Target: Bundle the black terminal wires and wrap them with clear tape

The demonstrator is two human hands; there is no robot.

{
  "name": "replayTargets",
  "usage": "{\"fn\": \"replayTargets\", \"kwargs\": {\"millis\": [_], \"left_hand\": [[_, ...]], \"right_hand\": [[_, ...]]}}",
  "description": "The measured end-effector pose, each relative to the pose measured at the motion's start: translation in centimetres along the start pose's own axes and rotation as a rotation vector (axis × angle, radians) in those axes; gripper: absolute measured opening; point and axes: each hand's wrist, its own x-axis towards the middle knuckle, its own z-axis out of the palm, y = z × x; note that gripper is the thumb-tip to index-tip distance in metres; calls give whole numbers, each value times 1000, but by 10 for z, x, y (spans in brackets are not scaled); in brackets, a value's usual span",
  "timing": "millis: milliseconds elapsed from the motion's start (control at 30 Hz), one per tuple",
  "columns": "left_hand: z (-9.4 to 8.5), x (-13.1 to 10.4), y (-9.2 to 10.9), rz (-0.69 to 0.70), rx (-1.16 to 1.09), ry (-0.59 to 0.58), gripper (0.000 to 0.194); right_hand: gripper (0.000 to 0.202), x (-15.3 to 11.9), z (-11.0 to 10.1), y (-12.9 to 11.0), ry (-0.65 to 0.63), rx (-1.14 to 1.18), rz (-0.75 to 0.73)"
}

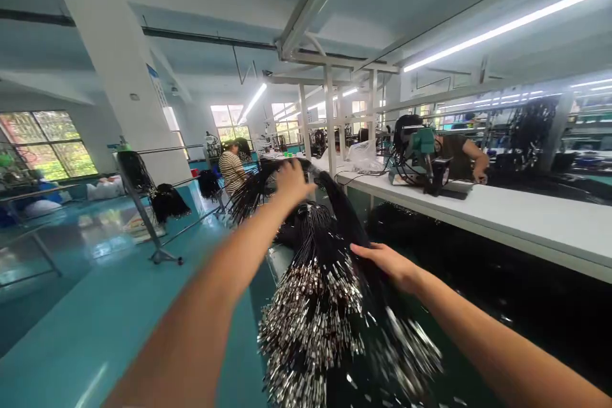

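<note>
My left hand (291,182) reaches forward to the top of a bundle of black cables (340,201) and closes over it; its fingers are partly smeared by motion. From there the bundle arches to both sides, and its right end, with blurred silvery metal tips, hangs down. My right hand (389,262) lies against the right side of this bundle, thumb stretched out, other fingers partly hidden. Between my arms hangs a thick mass of black cables (312,229) with several shiny metal ends (306,312).
A white workbench (516,210) runs along the right, bearing a green machine (424,146) and clear plastic (362,156). One person (461,153) works behind it; another in stripes (232,169) is at centre-left. A wheeled metal rack (143,210) with hanging black bundles stands left.
</note>
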Motion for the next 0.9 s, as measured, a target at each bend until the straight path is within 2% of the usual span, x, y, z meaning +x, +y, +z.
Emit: {"fn": "replayTargets", "kwargs": {"millis": [67, 133, 167, 200, 233, 267, 333, 400, 467, 533, 600, 667, 700, 800, 867, 900], "left_hand": [[53, -57, -16, 32, 42, -191, 19], [103, -140, -38, 31, 54, -443, 17], [123, -184, -48, 31, 43, -600, 18], [140, -226, -57, 1, 36, -796, 15], [153, -263, -64, -41, 20, -923, 15], [163, -293, -69, -84, 8, -1006, 13], [179, -332, -70, -122, -4, -1123, 11], [199, -348, -59, -54, -6, -1181, 14], [224, -356, -39, 88, -17, -1211, 25], [250, -367, -19, 264, -10, -1277, 33], [271, -377, -8, 463, 62, -1384, 40], [287, -377, -11, 610, 231, -1445, 53], [294, -371, -16, 645, 345, -1439, 59], [314, -334, -32, 659, 712, -1276, 66], [326, -309, -26, 680, 833, -1133, 58], [332, -301, -15, 678, 864, -1088, 54]], "right_hand": [[32, -7, 0, 19, -32, -248, 100], [36, -41, -11, 56, -29, -406, 125], [38, -70, -21, 77, -7, -403, 109], [40, -105, -34, 99, -41, -356, 152], [38, -146, -49, 119, -60, -304, 209], [36, -190, -64, 136, -51, -270, 274], [34, -279, -93, 158, 77, -229, 436], [35, -360, -119, 166, 311, -201, 578], [33, -426, -144, 167, 522, -182, 666], [30, -479, -173, 165, 659, -190, 710], [29, -522, -202, 163, 754, -245, 750], [30, -556, -232, 163, 836, -330, 787], [29, -570, -248, 162, 861, -378, 802], [22, -605, -299, 154, 904, -620, 821], [21, -616, -336, 145, 907, -848, 803], [22, -616, -353, 141, 892, -953, 773]]}}
